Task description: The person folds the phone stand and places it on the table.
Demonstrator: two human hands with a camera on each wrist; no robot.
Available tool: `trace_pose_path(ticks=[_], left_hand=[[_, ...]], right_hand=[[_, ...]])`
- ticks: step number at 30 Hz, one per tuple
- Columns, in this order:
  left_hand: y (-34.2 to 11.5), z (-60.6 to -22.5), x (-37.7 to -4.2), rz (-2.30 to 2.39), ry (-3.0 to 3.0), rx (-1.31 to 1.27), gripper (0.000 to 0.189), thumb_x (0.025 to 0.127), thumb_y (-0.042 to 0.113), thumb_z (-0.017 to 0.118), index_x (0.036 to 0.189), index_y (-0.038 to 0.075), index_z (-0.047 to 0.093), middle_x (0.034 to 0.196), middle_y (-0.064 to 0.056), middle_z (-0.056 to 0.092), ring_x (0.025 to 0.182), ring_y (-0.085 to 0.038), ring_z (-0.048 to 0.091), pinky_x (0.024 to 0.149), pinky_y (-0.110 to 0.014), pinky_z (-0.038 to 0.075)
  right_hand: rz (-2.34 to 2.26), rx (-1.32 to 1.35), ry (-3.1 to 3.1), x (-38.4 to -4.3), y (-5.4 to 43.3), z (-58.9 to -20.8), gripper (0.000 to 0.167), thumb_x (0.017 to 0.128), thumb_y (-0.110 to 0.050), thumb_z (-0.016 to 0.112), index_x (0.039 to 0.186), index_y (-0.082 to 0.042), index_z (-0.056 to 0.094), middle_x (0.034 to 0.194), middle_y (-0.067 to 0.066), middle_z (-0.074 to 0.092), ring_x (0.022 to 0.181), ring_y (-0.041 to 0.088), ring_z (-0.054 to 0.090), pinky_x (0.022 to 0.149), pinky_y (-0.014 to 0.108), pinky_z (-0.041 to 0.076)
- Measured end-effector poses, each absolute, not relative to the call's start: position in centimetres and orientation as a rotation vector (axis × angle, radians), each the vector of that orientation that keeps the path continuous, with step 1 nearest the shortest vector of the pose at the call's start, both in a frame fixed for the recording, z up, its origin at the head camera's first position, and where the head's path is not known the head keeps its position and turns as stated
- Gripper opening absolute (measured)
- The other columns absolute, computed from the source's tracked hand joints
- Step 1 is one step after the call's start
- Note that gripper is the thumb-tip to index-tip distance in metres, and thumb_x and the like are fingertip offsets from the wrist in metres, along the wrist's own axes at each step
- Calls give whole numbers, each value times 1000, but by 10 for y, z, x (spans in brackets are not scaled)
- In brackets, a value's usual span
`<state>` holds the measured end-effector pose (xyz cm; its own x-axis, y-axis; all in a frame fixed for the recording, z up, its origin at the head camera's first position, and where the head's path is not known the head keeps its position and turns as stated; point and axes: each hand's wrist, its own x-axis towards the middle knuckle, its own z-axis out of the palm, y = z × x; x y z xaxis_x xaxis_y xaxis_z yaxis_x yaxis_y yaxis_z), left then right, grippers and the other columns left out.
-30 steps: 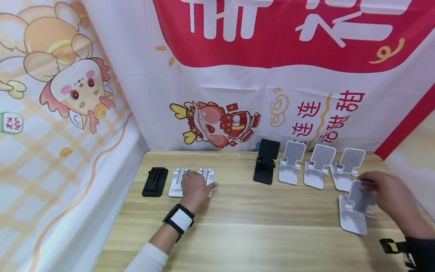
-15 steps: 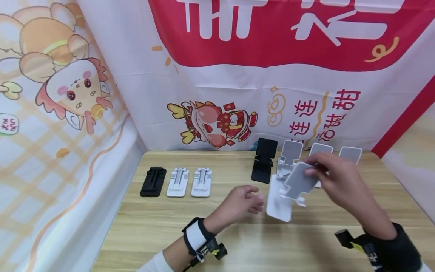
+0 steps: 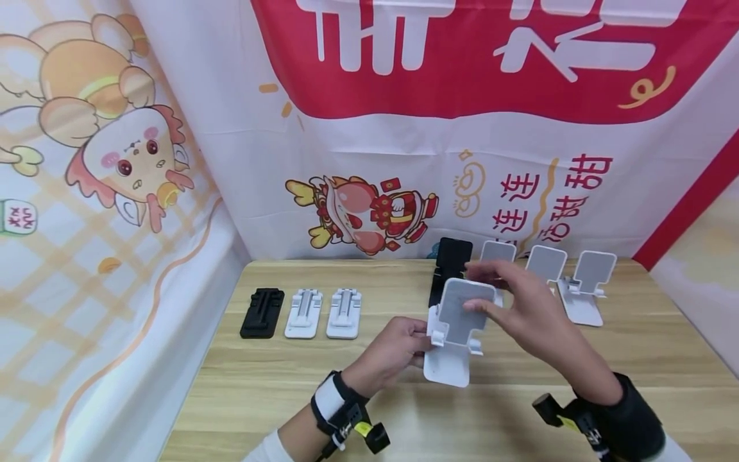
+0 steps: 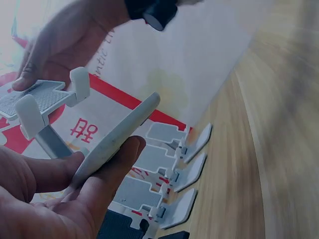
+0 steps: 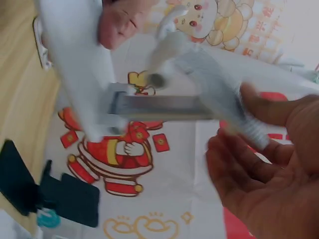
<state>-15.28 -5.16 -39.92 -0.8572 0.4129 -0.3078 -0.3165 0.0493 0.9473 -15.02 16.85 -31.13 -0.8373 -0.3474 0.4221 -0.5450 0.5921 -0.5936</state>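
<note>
An unfolded white phone stand (image 3: 450,367) with a grey upper plate is held up off the table, in the middle of the head view. My left hand (image 3: 398,350) pinches the edge of its base between thumb and fingers, which the left wrist view shows close up on the base (image 4: 122,132). At the top, my right hand (image 3: 528,305) holds the upper plate, thumb on the grey face and fingers behind. The right wrist view shows the stand's plate (image 5: 212,82) blurred beside the right thumb. Behind the held stand, part of an unfolded black phone stand (image 3: 454,252) is hidden.
Three unfolded white phone stands, the rightmost (image 3: 584,308) plainest to see, line the table's back right. At left lie a folded black stand (image 3: 262,313) and two folded white ones, one (image 3: 344,314) nearer my left hand. A printed cloth (image 3: 358,141) hangs behind the table (image 3: 277,385).
My right hand has carried the white phone stand from the far right to the middle. My left hand has left the folded stands, moved right and taken hold of the carried stand's base.
</note>
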Motion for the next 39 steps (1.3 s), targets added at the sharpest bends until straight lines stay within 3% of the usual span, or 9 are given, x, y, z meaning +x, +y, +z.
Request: trace_pose_path(ticks=[2,5,9,18,25,29,32,39], left_hand=[[-52,-396,-150,1895,1771,70,32,100,2,58,130,-3,65,120,-17,74,106,-30,74,86,-39,63],[-53,-390,-147,1916,1717,39,33,100,0,57,132,-3,64,122,-16,73,109,-30,73,88,-39,63],[-54,-384,-144,1920,1705,36,33,101,1,57,133,-4,63,122,-15,73,110,-28,73,89,-38,63],[-57,-378,-138,1899,1662,96,31,102,12,61,129,-4,65,117,-13,75,105,-24,75,89,-40,62],[-57,-382,-139,1937,1645,77,31,103,11,60,129,-5,64,119,-14,74,107,-25,74,90,-40,62],[-59,-389,-142,1958,1668,55,30,102,11,61,127,-5,66,118,-13,75,107,-24,74,90,-39,62],[-62,-394,-143,1965,1684,38,30,102,11,61,127,-4,66,117,-13,75,107,-23,73,90,-39,62],[-73,-391,-150,2013,1694,-20,30,103,11,59,129,-2,66,121,-14,72,103,-21,73,89,-35,63]], right_hand=[[1266,716,-2622,-151,168,-314,62,82,-17,85,137,-9,59,124,10,70,106,22,69,90,26,60],[1447,663,-2699,-150,167,-318,66,83,-22,85,140,-7,55,124,13,69,102,21,69,87,23,60],[1447,605,-2729,-149,164,-320,58,84,-26,84,133,-5,61,116,12,73,91,16,69,82,24,61],[1153,666,-2526,-153,155,-330,37,79,-3,87,109,-14,69,105,1,77,93,16,72,77,25,62],[1067,661,-2510,-153,151,-328,42,80,-2,86,116,-16,71,110,1,77,97,17,72,81,35,63],[951,680,-2388,-150,148,-321,47,78,0,86,120,-17,74,112,-2,74,100,15,69,88,17,55],[868,728,-2321,-146,143,-316,42,75,6,86,111,-16,78,105,-3,71,97,14,64,87,6,47],[767,936,-2218,-136,131,-322,39,65,15,88,93,-10,79,92,-3,68,87,11,64,79,11,53]])
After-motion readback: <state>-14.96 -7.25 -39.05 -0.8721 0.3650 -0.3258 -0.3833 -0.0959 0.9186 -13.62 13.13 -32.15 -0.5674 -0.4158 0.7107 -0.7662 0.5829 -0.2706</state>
